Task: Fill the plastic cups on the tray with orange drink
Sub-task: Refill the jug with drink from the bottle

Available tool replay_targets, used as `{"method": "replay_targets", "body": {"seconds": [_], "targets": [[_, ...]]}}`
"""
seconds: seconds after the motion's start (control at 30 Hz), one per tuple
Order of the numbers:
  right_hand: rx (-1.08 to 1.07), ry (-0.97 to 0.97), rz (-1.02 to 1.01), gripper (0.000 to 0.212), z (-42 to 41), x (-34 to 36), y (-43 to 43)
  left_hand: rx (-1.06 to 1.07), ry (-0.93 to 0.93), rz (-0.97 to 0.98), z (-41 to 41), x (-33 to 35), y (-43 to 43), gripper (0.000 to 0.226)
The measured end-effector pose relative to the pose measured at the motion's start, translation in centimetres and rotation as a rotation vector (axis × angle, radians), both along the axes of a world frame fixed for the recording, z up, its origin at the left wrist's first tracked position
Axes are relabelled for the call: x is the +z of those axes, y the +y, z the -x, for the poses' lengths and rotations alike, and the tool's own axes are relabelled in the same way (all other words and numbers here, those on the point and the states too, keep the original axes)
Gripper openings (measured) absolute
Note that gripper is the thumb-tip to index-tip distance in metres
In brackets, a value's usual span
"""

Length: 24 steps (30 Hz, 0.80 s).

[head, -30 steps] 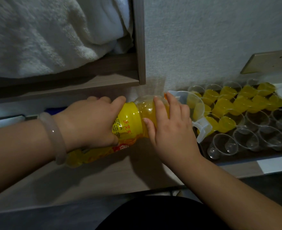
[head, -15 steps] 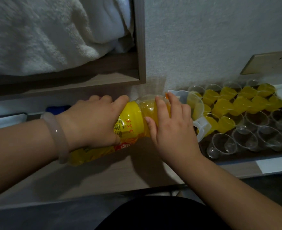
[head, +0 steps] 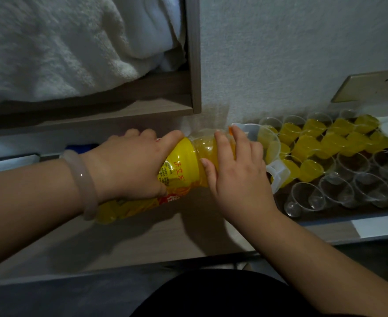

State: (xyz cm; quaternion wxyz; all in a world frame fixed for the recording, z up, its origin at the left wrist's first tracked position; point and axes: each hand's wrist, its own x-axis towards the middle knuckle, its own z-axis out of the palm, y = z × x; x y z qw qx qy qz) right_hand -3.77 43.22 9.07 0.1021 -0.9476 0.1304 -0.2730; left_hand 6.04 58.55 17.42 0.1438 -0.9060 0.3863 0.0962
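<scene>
Left hand [head: 131,165] clamped round body of tilted bottle [head: 188,161]; right hand [head: 238,177] curled over its shoulder, near the neck. Mouth directed into clear jug [head: 268,143] at left edge of tray [head: 348,213]. Rear cups [head: 314,143] filled orange, front cups [head: 337,191] empty.

A single wide-angle view from the person's head looks forward and steeply down at the table [head: 131,243] and the wall [head: 279,53] behind it. It sits close. Both forearms enter from the bottom corners, and the left hand [head: 129,165] and right hand [head: 238,177], around the bottle [head: 183,161], fill the middle. The tray [head: 279,197] runs off the right edge (the lens bends it). A shelf [head: 119,110] is at upper left.
</scene>
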Motion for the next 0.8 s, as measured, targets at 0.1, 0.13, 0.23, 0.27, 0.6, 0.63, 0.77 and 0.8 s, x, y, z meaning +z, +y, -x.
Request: {"method": "replay_targets", "body": {"seconds": [0.1,0.13,0.23,0.27,0.6,0.63,0.77,0.8], "targets": [[-0.002,0.0,0.001,0.053,0.04,0.04,0.02,-0.004,-0.003,-0.005,0.05,-0.01,0.05,0.105],[-0.002,-0.003,0.002,0.053,0.06,0.04,0.04,-0.005,-0.004,-0.007,0.07,-0.03,0.06,0.105],[0.003,-0.008,0.004,0.053,0.14,0.09,0.09,-0.005,-0.003,-0.002,0.12,0.05,0.11,0.105],[0.004,-0.008,0.001,0.053,0.15,0.1,0.1,-0.005,-0.003,-0.002,0.12,0.08,0.12,0.105],[0.008,-0.026,-0.007,0.052,0.25,0.17,0.24,-0.002,-0.007,0.0,0.19,0.09,0.21,0.106],[0.009,-0.026,-0.009,0.052,0.27,0.18,0.25,-0.003,-0.006,0.004,0.2,0.07,0.23,0.106],[0.017,-0.026,-0.001,0.053,0.25,0.23,0.23,-0.001,0.011,0.023,0.15,-0.22,0.46,0.107],[0.021,-0.024,0.004,0.053,0.27,0.25,0.2,0.002,0.019,0.033,0.16,-0.37,0.54,0.108]]}}
